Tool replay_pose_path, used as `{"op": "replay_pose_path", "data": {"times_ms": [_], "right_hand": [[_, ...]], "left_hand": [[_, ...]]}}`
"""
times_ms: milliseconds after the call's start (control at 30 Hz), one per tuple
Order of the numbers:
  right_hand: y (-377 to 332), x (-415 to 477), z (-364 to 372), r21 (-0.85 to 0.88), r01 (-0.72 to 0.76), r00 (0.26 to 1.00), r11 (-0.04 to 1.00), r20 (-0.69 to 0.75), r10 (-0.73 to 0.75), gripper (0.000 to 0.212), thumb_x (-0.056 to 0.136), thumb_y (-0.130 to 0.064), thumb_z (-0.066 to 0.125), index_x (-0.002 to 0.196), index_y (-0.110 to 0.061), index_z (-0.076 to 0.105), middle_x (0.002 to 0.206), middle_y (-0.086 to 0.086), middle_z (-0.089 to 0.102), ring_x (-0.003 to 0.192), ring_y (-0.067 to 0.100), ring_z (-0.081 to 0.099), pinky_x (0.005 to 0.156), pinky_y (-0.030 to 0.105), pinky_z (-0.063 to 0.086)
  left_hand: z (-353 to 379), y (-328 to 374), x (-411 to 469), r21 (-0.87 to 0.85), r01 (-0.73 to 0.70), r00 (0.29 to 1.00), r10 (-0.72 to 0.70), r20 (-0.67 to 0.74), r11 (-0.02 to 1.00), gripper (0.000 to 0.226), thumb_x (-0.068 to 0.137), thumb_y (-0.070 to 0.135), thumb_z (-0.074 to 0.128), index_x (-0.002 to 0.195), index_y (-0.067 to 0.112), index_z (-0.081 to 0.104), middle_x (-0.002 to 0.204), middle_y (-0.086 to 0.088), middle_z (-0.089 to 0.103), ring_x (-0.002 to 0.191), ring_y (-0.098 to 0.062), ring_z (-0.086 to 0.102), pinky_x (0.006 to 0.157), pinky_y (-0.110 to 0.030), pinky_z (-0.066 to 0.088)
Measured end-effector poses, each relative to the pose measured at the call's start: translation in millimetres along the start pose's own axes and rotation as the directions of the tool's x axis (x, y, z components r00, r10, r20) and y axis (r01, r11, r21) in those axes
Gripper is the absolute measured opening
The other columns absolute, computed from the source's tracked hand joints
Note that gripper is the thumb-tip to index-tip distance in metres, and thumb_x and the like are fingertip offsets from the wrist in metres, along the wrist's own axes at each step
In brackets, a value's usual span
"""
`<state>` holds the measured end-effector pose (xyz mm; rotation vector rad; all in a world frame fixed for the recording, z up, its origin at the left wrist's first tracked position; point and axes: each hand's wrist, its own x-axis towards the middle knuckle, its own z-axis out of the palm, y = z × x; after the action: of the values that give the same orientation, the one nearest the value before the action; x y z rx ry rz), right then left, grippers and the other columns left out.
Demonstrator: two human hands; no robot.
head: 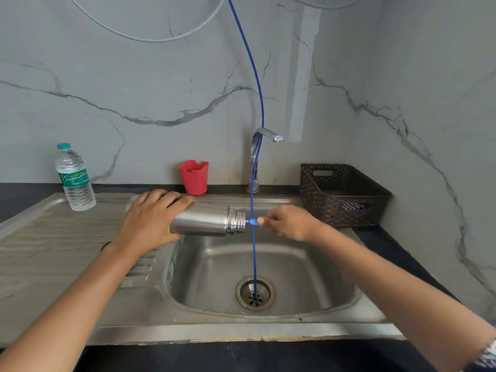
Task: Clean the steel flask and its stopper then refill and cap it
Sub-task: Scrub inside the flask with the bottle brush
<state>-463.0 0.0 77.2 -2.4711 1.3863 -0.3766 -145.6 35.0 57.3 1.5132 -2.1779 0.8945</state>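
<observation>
Steel flask [204,221] uncapped, lying sideways above the sink basin [308,277], threaded mouth to the right, inside hidden. Left hand [150,218] wrapped round its body; right hand [290,222] pinching a small blue item [253,222] right at the mouth, too blurred to name. Thin blue tube [262,114] hanging down into the drain. Behind the sink, 1 red cup [193,177], contents unseen. On the dark worktop [386,234], 1 brown woven basket [343,194] with something striped inside. On the drainboard, 1 clear plastic water bottle [75,178], green label reading "Signatu", rest turned away.
</observation>
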Motion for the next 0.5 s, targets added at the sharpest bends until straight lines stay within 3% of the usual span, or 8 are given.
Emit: {"op": "replay_pose_path", "data": {"times_ms": [33, 100, 200, 300, 400, 433, 467, 500], "right_hand": [[3, 0, 6, -0.358, 0.062, 0.953, 0.932, -0.255, -0.161, 0.028, 0.094, -0.042, 0.050, 0.089, -0.019, 0.065, 0.069, 0.001, 0.058, 0.059, 0.019, 0.056, 0.057, 0.029, 0.041], [9, -5, 19, -0.770, 0.006, 0.744, 0.638, -0.423, -0.518, 0.023, 0.091, -0.032, 0.053, 0.100, -0.015, 0.065, 0.078, 0.000, 0.059, 0.068, 0.022, 0.058, 0.063, 0.034, 0.041], [24, -6, 24, -0.882, 0.021, 0.625, 0.470, -0.356, -0.695, 0.016, 0.091, -0.023, 0.059, 0.102, -0.013, 0.063, 0.080, 0.000, 0.054, 0.068, 0.021, 0.051, 0.063, 0.034, 0.035], [27, -1, 25, -0.855, 0.068, 0.629, 0.515, -0.363, -0.687, 0.013, 0.092, -0.023, 0.053, 0.090, -0.015, 0.062, 0.073, -0.001, 0.055, 0.060, 0.021, 0.053, 0.058, 0.032, 0.032], [11, 3, 19, -0.628, 0.208, 0.808, 0.750, -0.322, -0.494, 0.031, 0.096, -0.034, 0.042, 0.083, -0.015, 0.064, 0.067, -0.003, 0.058, 0.055, 0.019, 0.057, 0.049, 0.025, 0.035], [7, 3, 13, -0.424, 0.206, 0.928, 0.882, -0.201, -0.314, 0.035, 0.099, -0.037, 0.042, 0.086, -0.016, 0.066, 0.064, -0.004, 0.056, 0.054, 0.015, 0.054, 0.049, 0.025, 0.034], [6, 4, 8, -0.089, 0.143, 0.990, 0.986, 0.000, -0.143, 0.036, 0.100, -0.039, 0.042, 0.088, -0.016, 0.068, 0.059, -0.006, 0.048, 0.048, 0.010, 0.045, 0.047, 0.024, 0.031], [6, 5, 4, 0.259, -0.012, 0.973, 0.966, 0.224, -0.048, 0.037, 0.100, -0.040, 0.043, 0.088, -0.016, 0.069, 0.054, -0.006, 0.039, 0.043, 0.007, 0.034, 0.043, 0.021, 0.027]], "left_hand": [[2, -1, -1, -0.056, 0.064, 0.994, -0.059, 0.095, 0.996, 0.092, 0.037, 0.035, 0.089, 0.122, 0.025, 0.058, 0.109, -0.001, 0.065, 0.094, -0.030, 0.059, 0.076, -0.043, 0.051], [0, -1, -1, -0.151, 0.169, 0.962, -0.130, 0.239, 0.974, 0.092, 0.047, 0.042, 0.085, 0.132, 0.027, 0.053, 0.117, 0.002, 0.063, 0.102, -0.026, 0.057, 0.080, -0.040, 0.051], [-1, 2, 2, -0.218, 0.180, 0.945, -0.107, 0.310, 0.959, 0.090, 0.055, 0.042, 0.081, 0.138, 0.028, 0.047, 0.123, 0.005, 0.059, 0.111, -0.024, 0.055, 0.083, -0.034, 0.044], [-1, 5, 2, -0.208, 0.173, 0.952, -0.109, 0.284, 0.963, 0.090, 0.051, 0.041, 0.083, 0.134, 0.027, 0.051, 0.118, 0.004, 0.062, 0.106, -0.025, 0.057, 0.079, -0.035, 0.045], [5, 2, -3, -0.126, 0.105, 0.984, -0.085, 0.155, 0.986, 0.091, 0.037, 0.038, 0.089, 0.122, 0.023, 0.061, 0.101, 0.001, 0.066, 0.088, -0.028, 0.059, 0.071, -0.039, 0.051], [7, 2, -4, -0.088, 0.073, 0.995, -0.066, 0.079, 0.993, 0.089, 0.035, 0.035, 0.091, 0.118, 0.022, 0.063, 0.101, 0.000, 0.066, 0.088, -0.028, 0.058, 0.072, -0.041, 0.050], [8, 2, -5, -0.047, 0.034, 0.999, -0.033, 0.006, 0.998, 0.086, 0.036, 0.033, 0.091, 0.117, 0.020, 0.063, 0.102, -0.001, 0.065, 0.091, -0.028, 0.057, 0.076, -0.042, 0.048], [9, 2, -4, -0.014, -0.006, 0.999, 0.005, -0.054, 1.000, 0.084, 0.038, 0.031, 0.091, 0.116, 0.020, 0.063, 0.105, -0.002, 0.064, 0.094, -0.028, 0.055, 0.079, -0.044, 0.045]]}}
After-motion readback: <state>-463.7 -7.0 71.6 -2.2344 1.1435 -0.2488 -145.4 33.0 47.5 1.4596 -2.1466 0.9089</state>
